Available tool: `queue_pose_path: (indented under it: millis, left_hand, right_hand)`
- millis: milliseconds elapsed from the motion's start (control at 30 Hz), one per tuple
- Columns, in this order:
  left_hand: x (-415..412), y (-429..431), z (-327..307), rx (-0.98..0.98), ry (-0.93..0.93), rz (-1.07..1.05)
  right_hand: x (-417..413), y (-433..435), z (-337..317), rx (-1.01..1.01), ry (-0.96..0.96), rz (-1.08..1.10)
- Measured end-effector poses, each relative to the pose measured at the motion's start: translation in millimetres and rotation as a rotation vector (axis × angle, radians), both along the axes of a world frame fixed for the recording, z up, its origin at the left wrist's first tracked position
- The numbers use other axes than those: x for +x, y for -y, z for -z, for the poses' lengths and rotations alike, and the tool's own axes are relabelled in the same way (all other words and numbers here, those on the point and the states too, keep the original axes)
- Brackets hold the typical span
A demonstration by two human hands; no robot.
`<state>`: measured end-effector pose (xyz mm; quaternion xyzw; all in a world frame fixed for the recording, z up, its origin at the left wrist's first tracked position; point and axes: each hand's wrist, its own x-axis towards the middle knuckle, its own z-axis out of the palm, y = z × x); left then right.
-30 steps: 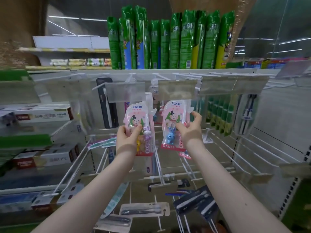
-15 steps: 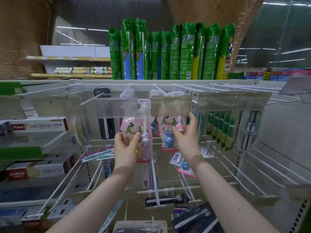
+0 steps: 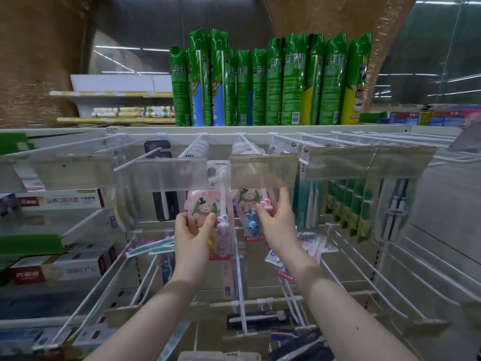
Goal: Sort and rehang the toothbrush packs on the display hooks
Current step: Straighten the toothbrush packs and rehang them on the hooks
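The left hand [image 3: 192, 238] pinches a pink toothbrush pack [image 3: 204, 207] between thumb and fingers and holds it upright. At 3 o'clock from it, the right hand [image 3: 279, 225] grips a second pink pack [image 3: 247, 199], whose top is hidden behind a clear label holder [image 3: 264, 174]. Green spray cans [image 3: 270, 84] stand at 12 o'clock.

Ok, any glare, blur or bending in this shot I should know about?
Head view: wide-angle stretch fans the white wire hooks outward; the clear plastic label strip is hazy and veils the top of the pink blue-bunny toothbrush pack in the right hand; the red-and-white toothpaste boxes at far left are smeared; the tall green spray cans look fairly sharp.
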<state>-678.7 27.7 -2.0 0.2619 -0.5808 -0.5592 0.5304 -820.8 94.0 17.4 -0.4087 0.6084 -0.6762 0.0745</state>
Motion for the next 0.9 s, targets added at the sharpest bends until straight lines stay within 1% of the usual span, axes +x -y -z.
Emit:
queue_pose_path:
  millis: [133, 300, 467, 633, 767, 900]
  left_hand:
    - [-4, 2, 1, -0.005, 0.01, -0.004]
    - [-14, 4, -1, -0.031, 0.001, -0.009]
    - [-21, 5, -3, -0.023, -0.006, -0.018]
    - [-26, 7, -3, 0.0, -0.011, -0.011]
    - [-29, 9, -3, -0.003, 0.0, -0.023]
    - [-31, 9, -3, -0.002, 0.0, -0.017]
  right_hand:
    - [-8, 9, 2, -0.014, -0.028, 0.035]
    - [-22, 35, 5, -0.051, -0.007, 0.051]
    - [-31, 56, 6, 0.027, 0.001, 0.172]
    - [-35, 63, 6, 0.071, -0.041, 0.243]
    - [-35, 63, 5, 0.107, -0.04, 0.26]
    - [-33, 63, 4, 0.081, 0.018, 0.235]
